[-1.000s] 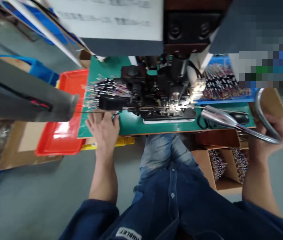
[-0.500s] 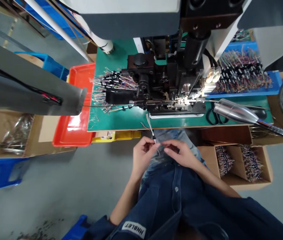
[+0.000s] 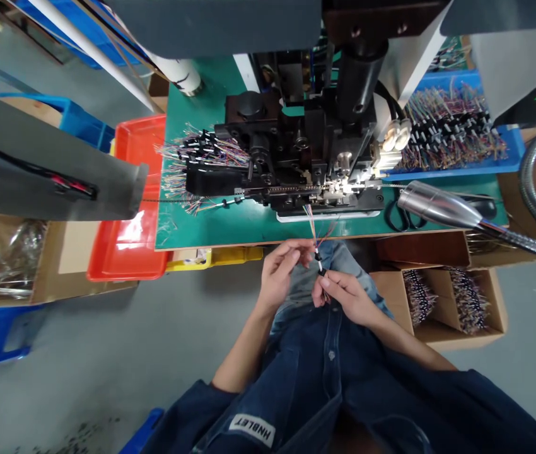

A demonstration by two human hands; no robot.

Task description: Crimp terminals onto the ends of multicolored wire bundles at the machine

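Between my hands, in front of the green bench (image 3: 244,228), is a short wire harness (image 3: 319,257) with a black-and-white sleeve and thin coloured wires fanned out at its top end. My right hand (image 3: 343,293) pinches its lower end. My left hand (image 3: 284,268) is beside the upper part, its fingers curled near the fanned wires; whether they grip any wire I cannot make out. Just beyond the wire tips stands a black crimping machine (image 3: 296,157) with a lit metal head.
Bundled harnesses lie left of the machine (image 3: 206,154) and in a blue tray (image 3: 466,165) at right. A red tray (image 3: 128,252) juts out on the left. Scissors (image 3: 398,217) and a metal lamp neck (image 3: 438,203) are at right, above a divided cardboard box (image 3: 480,337) holding more harnesses.
The harness has passed from my left fingers to my right hand, which now pinches its lower end. My left hand has shifted up beside the fanned wires. The view has moved slightly.
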